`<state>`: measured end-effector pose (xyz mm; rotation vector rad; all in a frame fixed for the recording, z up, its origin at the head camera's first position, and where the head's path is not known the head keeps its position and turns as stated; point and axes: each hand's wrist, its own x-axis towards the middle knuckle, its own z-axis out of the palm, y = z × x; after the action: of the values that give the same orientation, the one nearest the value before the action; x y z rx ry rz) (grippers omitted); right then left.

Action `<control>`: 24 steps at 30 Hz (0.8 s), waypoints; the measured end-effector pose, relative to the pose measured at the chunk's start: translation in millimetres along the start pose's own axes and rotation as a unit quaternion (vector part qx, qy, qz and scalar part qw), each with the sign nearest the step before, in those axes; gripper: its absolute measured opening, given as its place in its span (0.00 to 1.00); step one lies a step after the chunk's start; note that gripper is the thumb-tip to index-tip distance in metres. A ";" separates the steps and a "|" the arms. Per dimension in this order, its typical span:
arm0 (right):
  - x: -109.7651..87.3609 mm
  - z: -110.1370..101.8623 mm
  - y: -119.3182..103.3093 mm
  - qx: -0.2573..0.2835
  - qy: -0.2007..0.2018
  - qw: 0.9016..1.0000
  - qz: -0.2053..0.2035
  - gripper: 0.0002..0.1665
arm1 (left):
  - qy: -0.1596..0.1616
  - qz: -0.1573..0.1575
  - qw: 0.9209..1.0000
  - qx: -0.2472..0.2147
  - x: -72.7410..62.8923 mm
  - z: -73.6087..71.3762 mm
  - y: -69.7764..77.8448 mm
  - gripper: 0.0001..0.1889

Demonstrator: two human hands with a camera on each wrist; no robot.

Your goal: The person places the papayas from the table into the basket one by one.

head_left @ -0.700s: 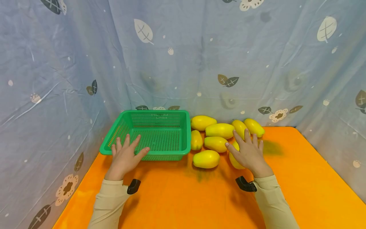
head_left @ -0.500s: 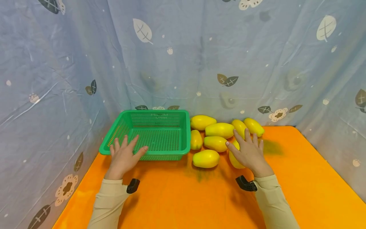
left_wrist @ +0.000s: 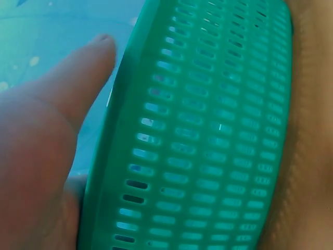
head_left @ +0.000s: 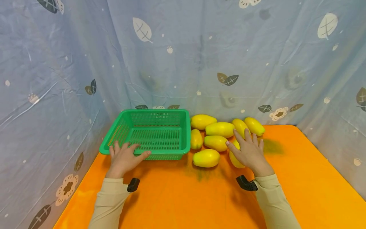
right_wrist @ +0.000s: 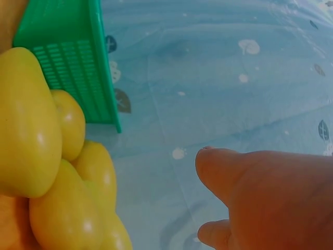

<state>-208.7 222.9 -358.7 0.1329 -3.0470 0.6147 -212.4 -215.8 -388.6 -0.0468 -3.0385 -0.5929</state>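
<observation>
A green perforated plastic basket (head_left: 186,152) stands on the orange table, left of a group of yellow oblong fruits (head_left: 206,158) that look like papayas. My left hand (head_left: 123,161) is at the basket's near left rim, its fingers bent slightly over the edge. In the left wrist view the thumb (left_wrist: 78,78) is extended above the rim, and the other fingers are mostly hidden behind the basket wall (left_wrist: 192,125). Spread fingers mark my right hand (head_left: 250,156), which hovers over a fruit (head_left: 235,159) and partly covers it. Nothing is held in it.
Several more fruits (head_left: 219,129) lie close together between the basket and the back curtain (head_left: 183,63). Patterned curtains enclose the back and both sides. The orange table (head_left: 186,197) extends toward me and to the right, with a dark stain (head_left: 273,146) beside the fruits.
The left hand's fingers have bent down over the basket rim from a straighter, spread pose. My right hand keeps nearly the same place; the basket and fruits stay put.
</observation>
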 end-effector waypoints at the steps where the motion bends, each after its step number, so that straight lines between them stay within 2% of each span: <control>1: -0.1 -0.2 0.0 -0.001 0.000 1.000 0.000 0.50 | 0.000 0.001 1.000 0.003 0.2 0.4 0.0 0.48; 10: 1.5 -1.0 1.3 0.014 -0.007 1.000 0.011 0.50 | 0.016 -0.002 1.000 0.015 0.3 5.4 -0.8 0.50; 14: 5.6 -3.3 7.3 0.043 0.012 0.999 0.019 0.48 | 0.035 0.001 0.999 0.015 0.3 7.7 -0.7 0.50; 16: 8.9 -5.1 13.3 0.076 0.029 0.996 0.018 0.47 | 0.043 0.004 0.999 0.012 0.4 8.9 -0.6 0.49; 20: 15.7 -7.7 29.3 0.172 0.034 0.984 0.039 0.48 | 0.051 0.005 0.999 0.010 0.8 11.1 -0.7 0.49; 24: 18.6 -6.3 48.3 0.240 -0.014 0.966 0.099 0.52 | 0.054 0.004 0.998 0.012 0.2 11.1 -1.2 0.48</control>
<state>-231.5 268.2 -370.7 -0.1576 -2.8876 1.3667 -213.1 -212.7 -399.3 -0.0256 -2.9392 -0.5397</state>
